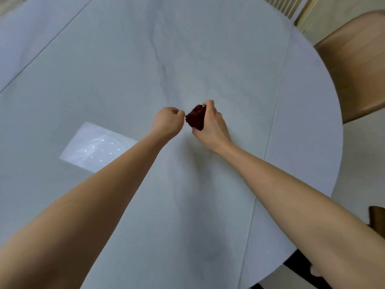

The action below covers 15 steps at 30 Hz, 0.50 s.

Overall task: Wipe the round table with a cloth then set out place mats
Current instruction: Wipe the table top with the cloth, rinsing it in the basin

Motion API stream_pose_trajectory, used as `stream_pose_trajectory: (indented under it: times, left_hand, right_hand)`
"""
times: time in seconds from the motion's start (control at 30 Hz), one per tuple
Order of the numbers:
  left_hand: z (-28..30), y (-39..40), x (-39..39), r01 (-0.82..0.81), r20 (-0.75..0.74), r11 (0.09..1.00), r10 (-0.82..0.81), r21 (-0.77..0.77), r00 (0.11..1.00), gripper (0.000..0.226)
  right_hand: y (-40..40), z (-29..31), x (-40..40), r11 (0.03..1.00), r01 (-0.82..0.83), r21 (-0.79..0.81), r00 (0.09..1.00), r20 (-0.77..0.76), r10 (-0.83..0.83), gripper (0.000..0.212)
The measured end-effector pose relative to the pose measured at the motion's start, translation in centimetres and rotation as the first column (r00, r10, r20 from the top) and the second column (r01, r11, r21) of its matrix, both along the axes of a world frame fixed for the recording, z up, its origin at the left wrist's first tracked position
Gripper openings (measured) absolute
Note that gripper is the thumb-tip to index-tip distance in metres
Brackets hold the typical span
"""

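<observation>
Two bare arms reach out over the round table (pixel 208 49), hands close together near its middle. Right hand (pixel 212 126): fingers and thumb curled round a bunched dark red cloth (pixel 195 117), which shows at the hand's left side, just above or on the tabletop; contact with the surface cannot be told. Left hand (pixel 167 122): fingers curled in, knuckles up, its fingertips just beside the cloth's left edge; whether they pinch the cloth or hold nothing cannot be told. Table surface pale grey with straight seam lines running across it. Bright rectangular reflection (pixel 95 147) on the tabletop left of the left forearm. Brown chair (pixel 354 65) stands at the table's far right edge
</observation>
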<state>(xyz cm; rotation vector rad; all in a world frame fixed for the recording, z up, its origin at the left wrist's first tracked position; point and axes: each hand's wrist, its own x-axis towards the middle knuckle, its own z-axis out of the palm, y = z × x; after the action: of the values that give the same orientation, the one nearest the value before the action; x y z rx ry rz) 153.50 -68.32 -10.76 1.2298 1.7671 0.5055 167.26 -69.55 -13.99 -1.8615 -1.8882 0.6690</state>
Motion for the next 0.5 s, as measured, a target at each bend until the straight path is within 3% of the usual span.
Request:
stream_pose_trajectory:
  times: [0.1,0.2,0.27,0.33,0.37,0.43,0.5]
  left_hand:
    - [-3.0,3.5,1.1,0.321,-0.324,0.945,-0.324,-0.063,0.889,0.048]
    - [-5.4,6.5,1.9,0.462,-0.435,0.866,-0.496,-0.19,0.752,0.062]
    - [-6.7,8.5,2.5,0.485,-0.452,0.834,-0.551,-0.262,0.702,0.067]
    - [-7.3,9.4,2.7,0.503,-0.483,0.806,-0.59,-0.312,0.647,0.068]
    - [-7.7,10.2,2.9,0.503,-0.495,0.802,-0.596,-0.322,0.633,0.068]
    - [-7.9,10.6,2.8,0.499,-0.519,0.808,-0.586,-0.315,0.622,0.067]
    - [-8.3,11.1,2.9,0.516,-0.521,0.804,-0.589,-0.297,0.618,0.065]
  right_hand:
    - [4.3,-3.4,3.1,0.991,0.053,0.126,0.987,0.142,-0.071,0.051]
    - [4.2,-6.7,5.6,0.976,-0.007,0.219,0.964,0.261,-0.051,0.055]
    - [3.4,-8.9,7.2,0.935,-0.211,0.285,0.937,0.332,0.11,0.057]
    - [3.9,-9.9,8.8,0.833,-0.462,0.304,0.847,0.431,0.312,0.054]
    - [5.7,-10.3,9.7,0.799,-0.511,0.316,0.817,0.467,0.338,0.052]
    - [9.7,-10.1,10.3,0.849,-0.386,0.36,0.861,0.47,0.192,0.05]
    - [14.5,-9.7,9.9,0.948,-0.034,0.315,0.904,0.415,-0.105,0.051]
